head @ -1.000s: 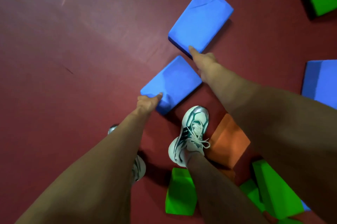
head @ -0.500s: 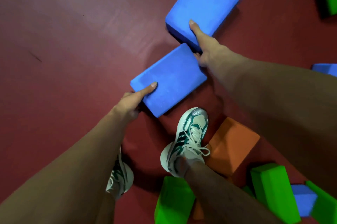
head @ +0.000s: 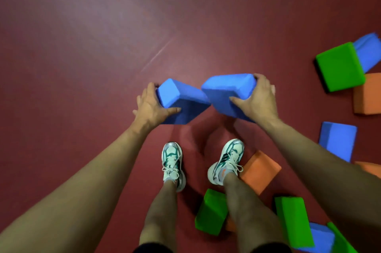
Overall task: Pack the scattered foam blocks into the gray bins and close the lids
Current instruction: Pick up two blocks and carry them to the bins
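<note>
Both arms reach forward and down. The left hand (head: 151,106) and right hand (head: 257,99) each grip something (thumbs inward, fingers wrapped over the outer side), hands close together.

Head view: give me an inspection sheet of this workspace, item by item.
Surface: dark red floor, a pale scuff streak near the middle.
Job's things: two blue foam blocks held up, left blue block and right blue block, corners meeting; no gray bins in view.
Clutter: loose blocks at right and bottom: a green block, an orange block beside the right shoe, another blue block, more at the frame edge.
Grippers: left hand grips the left blue block; right hand grips the right blue block.
Cables: nothing seen.
Surroundings: only floor shows.
</note>
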Demonstrator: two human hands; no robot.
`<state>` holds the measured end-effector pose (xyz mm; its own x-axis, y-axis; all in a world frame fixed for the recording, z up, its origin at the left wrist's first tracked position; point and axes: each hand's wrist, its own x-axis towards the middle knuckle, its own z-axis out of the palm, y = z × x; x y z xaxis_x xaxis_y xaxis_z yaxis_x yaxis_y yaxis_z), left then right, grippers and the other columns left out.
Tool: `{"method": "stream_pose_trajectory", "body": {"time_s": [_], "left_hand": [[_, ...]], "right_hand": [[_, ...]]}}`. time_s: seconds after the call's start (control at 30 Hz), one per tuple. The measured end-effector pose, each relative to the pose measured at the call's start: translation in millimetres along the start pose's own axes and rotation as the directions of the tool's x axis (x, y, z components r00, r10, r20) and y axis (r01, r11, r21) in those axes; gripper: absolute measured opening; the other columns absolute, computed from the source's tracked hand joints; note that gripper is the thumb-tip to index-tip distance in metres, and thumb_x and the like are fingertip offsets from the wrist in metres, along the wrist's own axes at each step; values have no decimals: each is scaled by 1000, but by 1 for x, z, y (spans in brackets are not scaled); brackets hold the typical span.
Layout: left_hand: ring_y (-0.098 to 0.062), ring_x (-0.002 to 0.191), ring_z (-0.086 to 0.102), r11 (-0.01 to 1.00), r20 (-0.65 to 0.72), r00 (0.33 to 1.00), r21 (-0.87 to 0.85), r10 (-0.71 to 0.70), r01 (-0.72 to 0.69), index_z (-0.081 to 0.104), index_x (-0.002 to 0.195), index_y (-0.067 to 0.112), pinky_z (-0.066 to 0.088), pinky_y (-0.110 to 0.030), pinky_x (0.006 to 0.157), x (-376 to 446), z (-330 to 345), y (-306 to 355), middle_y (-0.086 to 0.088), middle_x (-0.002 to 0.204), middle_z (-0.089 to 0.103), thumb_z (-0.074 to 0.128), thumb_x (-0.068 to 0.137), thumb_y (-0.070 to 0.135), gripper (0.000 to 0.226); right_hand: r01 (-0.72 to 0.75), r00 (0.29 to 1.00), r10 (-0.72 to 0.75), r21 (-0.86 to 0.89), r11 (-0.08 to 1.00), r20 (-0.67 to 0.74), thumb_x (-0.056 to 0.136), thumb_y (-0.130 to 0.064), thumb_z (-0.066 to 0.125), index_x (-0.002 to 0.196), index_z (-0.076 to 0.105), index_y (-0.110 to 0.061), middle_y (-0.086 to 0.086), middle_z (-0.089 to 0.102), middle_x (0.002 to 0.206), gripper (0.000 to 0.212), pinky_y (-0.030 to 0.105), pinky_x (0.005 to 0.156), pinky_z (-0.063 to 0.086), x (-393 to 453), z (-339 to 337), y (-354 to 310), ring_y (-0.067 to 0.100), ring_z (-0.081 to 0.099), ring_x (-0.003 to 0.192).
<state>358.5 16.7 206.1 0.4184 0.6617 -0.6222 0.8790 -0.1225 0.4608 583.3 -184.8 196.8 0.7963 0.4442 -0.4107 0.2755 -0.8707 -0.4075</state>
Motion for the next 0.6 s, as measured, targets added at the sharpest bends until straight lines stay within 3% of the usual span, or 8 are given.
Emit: {"method": "stream_pose_trajectory", "body": {"time_s": [0.1,0.17,0.3,0.4,0.6], "left_hand": [[-27,123,43,992,-61,993,83,97,-92,38,128,40,43,-55,97,-62,-96,7,7,128,51,79,49,68,94],[-27,120,44,976,-114,980,162,162,-142,38,129,42,45,-55,93,-107,-146,4,8,123,50,72,49,70,92],[-26,120,36,965,-231,963,252,138,-78,38,133,44,46,-54,86,-221,-204,1,8,123,44,79,61,53,83],[-25,124,34,965,-315,946,263,73,13,39,134,42,40,-52,89,-310,-225,-12,7,127,44,78,65,49,80],[-25,123,38,965,-498,856,127,-140,231,38,135,42,44,-51,88,-479,-228,-58,6,127,46,79,60,56,86]], "right_hand": [[328,944,-325,-71,942,51,65,-47,82,137,47,-13,12,52,125,87,48,99,43,-57,-55,-90,38,51,112],[435,900,-429,-109,894,72,63,-46,81,138,47,-22,8,51,123,85,48,95,44,-93,-85,-140,37,55,109],[630,776,-606,-265,730,176,66,-47,78,137,44,-34,5,53,126,80,46,98,37,-169,-127,-211,33,54,112],[774,632,-708,-302,557,316,67,-45,76,138,43,-33,7,57,122,79,46,95,37,-227,-153,-252,35,54,110],[939,244,-831,-335,75,500,65,-46,80,137,46,-12,12,60,118,87,46,81,40,-354,-171,-298,38,56,99]]}}
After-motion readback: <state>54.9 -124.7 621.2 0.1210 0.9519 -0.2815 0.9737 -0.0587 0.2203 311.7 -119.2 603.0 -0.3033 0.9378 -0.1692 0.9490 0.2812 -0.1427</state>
